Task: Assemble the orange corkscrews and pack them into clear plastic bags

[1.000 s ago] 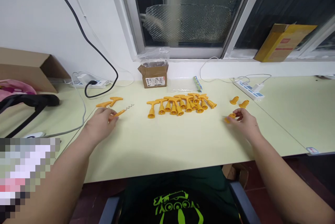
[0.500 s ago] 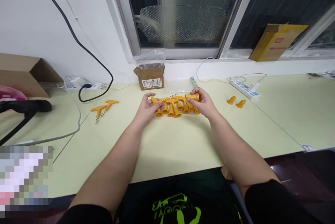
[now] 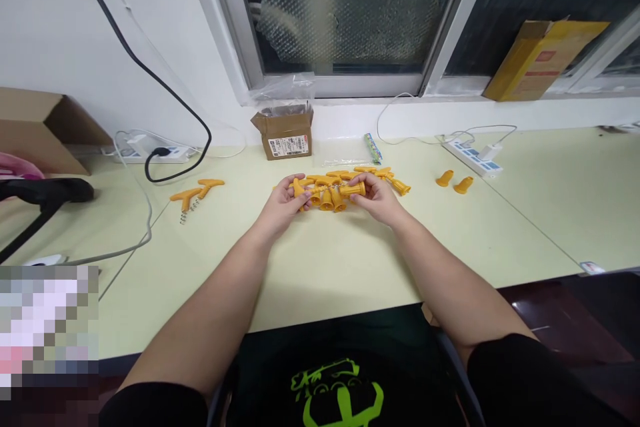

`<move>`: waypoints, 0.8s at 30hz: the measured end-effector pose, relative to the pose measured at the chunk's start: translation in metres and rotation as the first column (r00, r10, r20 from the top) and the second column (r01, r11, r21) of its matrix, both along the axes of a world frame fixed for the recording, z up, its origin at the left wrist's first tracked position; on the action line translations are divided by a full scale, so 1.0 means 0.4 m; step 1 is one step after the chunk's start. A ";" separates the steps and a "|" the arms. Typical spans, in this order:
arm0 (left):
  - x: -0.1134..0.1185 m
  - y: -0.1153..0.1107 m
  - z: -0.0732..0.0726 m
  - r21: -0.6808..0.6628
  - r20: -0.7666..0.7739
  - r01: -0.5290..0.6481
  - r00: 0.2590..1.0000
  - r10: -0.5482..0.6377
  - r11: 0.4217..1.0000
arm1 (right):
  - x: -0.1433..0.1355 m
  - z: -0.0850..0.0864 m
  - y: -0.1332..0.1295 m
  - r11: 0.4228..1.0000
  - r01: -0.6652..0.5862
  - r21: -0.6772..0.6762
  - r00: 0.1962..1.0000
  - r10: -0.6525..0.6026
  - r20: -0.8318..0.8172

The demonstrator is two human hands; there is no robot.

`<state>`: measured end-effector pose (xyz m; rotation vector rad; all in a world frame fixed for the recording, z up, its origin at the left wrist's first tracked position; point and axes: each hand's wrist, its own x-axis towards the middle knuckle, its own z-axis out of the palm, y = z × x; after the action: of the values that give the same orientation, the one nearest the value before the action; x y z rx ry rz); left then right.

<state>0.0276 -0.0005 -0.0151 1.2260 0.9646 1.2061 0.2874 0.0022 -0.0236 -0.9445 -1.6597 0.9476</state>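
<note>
My left hand (image 3: pixel 286 207) is closed around the yellow handle of a corkscrew (image 3: pixel 300 188), whose metal spiral points right. Between the fingers of my right hand (image 3: pixel 379 196) is a yellow ribbed sleeve (image 3: pixel 353 190), held sideways and lined up with the spiral. The spiral's tip reaches close to the sleeve; whether it is inside I cannot tell. Behind and below both hands lie several yellow corkscrews with sleeves (image 3: pixel 327 202), partly hidden by my fingers. Two loose sleeves (image 3: pixel 463 184) lie to the right. Two bare corkscrews (image 3: pixel 186 198) with exposed spirals lie to the left.
A small open cardboard box (image 3: pixel 284 136) stands by the window, with a clear plastic bag (image 3: pixel 340 151) and a green-blue packet (image 3: pixel 373 148) beside it. Power strips (image 3: pixel 473 157) with cables sit at the wall. A black arm-like stand (image 3: pixel 50 195) is at the left.
My right hand has brought the sleeve leftward, closer to the corkscrew in my left hand. The view has tilted slightly, so the table appears higher.
</note>
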 end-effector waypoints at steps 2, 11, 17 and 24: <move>-0.002 0.000 -0.001 0.002 -0.005 -0.006 1.000 0.006 1.000 | 0.005 0.000 0.002 1.000 0.008 0.002 0.999 -0.008 -0.038; 0.027 -0.016 -0.002 0.001 -0.028 0.016 0.999 -0.016 1.000 | -0.007 -0.021 0.004 0.998 -0.056 0.036 0.998 0.057 -0.019; 0.063 -0.043 0.018 -0.275 0.139 0.039 0.990 0.000 0.961 | -0.019 -0.035 0.001 0.966 -0.023 0.259 0.997 0.003 0.075; 0.066 -0.053 0.035 -0.409 0.182 0.082 0.983 -0.007 0.909 | -0.015 0.004 -0.013 0.864 -0.125 0.489 0.967 -0.005 0.255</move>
<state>0.0541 -0.0219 -0.0011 0.7837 0.9920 0.9882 0.2813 -0.0030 -0.0222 -0.6700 -2.0265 0.3986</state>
